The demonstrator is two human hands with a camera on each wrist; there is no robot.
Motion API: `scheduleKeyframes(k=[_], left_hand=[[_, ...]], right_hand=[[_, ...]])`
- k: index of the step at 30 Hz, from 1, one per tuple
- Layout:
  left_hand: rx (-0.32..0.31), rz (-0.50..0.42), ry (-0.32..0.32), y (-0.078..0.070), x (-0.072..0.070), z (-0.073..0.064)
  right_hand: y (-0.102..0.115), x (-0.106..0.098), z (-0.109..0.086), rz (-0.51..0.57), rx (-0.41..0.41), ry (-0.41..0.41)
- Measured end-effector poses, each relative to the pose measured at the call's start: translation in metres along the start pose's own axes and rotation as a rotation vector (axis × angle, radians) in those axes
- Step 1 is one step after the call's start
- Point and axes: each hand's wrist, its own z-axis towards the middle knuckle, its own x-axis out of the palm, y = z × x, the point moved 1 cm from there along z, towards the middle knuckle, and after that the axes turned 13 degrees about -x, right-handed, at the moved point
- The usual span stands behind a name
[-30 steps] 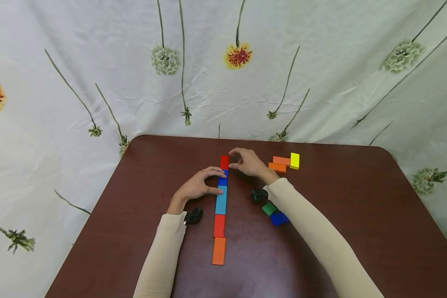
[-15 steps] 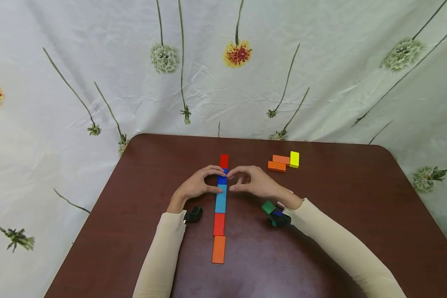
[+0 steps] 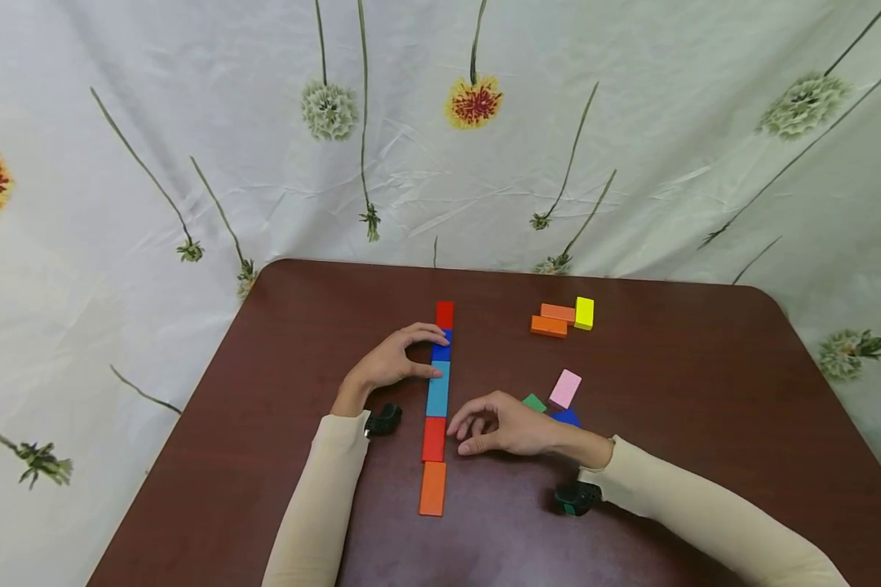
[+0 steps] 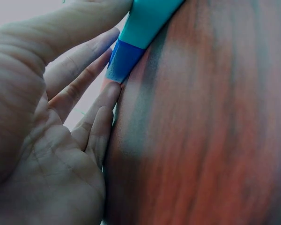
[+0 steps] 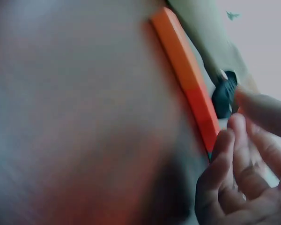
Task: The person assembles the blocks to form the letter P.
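A row of blocks [image 3: 437, 395] runs from near the surface's [image 3: 668, 367] far edge toward its near edge. The left hand [image 3: 389, 360], fingers relaxed, touches it; the free right hand [image 3: 510, 425] is just beside. Only the head view shows the pink block [image 3: 565, 389].

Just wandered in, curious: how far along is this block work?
Done, it seems: a row of five blocks, end to end. In hand: the left hand rests at the row's dark blue block; the right hand, beside the nearer red block, seems to hold nothing. Possibly left: the loose pink block, yellow block, green block, blue block and two orange blocks outside the row.
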Motion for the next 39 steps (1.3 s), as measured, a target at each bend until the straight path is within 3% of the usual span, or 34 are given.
scheduleKeyframes(k=[4,9,39], left_hand=[[0.0,-0.004,0.005,-0.001,0.0,-0.001],[0.004,0.001,0.004,-0.003,0.0,-0.003],[0.016,-0.029,0.012,0.001,0.002,-0.001]], right_hand=[[0.002,0.013,-0.006,-0.085,0.037,-0.008],[0.003,0.023,-0.009,-0.172,0.025,-0.017],[0.009,0.038,-0.01,-0.361,-0.082,0.112]])
